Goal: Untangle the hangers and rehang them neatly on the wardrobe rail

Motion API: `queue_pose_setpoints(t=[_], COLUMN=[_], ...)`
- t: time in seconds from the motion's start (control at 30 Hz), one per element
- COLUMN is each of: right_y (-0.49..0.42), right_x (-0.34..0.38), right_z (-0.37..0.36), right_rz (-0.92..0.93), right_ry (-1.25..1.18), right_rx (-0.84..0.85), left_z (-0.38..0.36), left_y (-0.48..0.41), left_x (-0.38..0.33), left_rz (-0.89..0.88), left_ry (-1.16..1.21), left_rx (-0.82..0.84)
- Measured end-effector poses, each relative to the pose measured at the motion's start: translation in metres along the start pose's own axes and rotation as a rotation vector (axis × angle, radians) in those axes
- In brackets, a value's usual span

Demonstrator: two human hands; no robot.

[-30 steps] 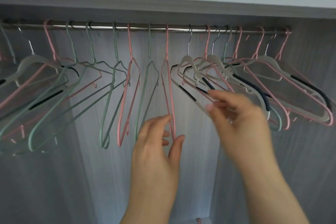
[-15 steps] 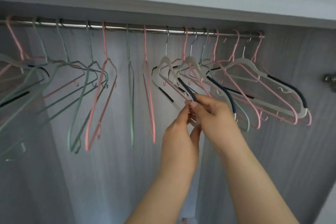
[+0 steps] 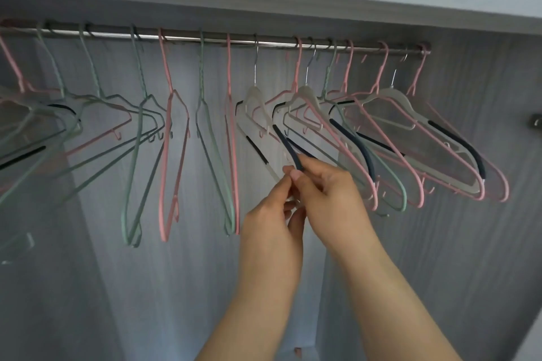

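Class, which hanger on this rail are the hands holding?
The white hanger at the left edge of the right-hand bunch. The left hand and right hand both pinch the lower end of its dark shoulder strip; no other is pinched.

Rail [image 3: 181, 37] runs off the left picture edge; hangers [image 3: 61, 108] at that end are blurred and cropped. Lower corner of the white hanger [image 3: 258, 105] is hidden behind the right hand [image 3: 331, 193] and left hand [image 3: 272, 231], so can't tell what the left one grips. Fitting [image 3: 536, 123] on the right wall is cropped, speck [image 3: 297, 350] near the bottom edge too small to identify.
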State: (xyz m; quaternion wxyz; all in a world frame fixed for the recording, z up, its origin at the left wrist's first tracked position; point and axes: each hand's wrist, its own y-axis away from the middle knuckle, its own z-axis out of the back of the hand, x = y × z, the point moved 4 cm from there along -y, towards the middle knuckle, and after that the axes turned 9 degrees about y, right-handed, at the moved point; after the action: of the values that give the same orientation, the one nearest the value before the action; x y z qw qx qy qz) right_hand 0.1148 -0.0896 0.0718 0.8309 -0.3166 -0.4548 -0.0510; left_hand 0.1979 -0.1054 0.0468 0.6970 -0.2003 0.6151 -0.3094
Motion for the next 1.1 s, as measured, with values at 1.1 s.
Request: queue_pose_setpoints(t=[1.1], right_y=[-0.017], right_x=[-0.015], right_z=[0.059], right_rz=[0.063], right_ry=[0.705], right_rx=[-0.247], left_z=[-0.087], left_y=[-0.012], left_x=[0.014], left_rz=[0.142], left_ry=[-0.019], left_rx=[0.182])
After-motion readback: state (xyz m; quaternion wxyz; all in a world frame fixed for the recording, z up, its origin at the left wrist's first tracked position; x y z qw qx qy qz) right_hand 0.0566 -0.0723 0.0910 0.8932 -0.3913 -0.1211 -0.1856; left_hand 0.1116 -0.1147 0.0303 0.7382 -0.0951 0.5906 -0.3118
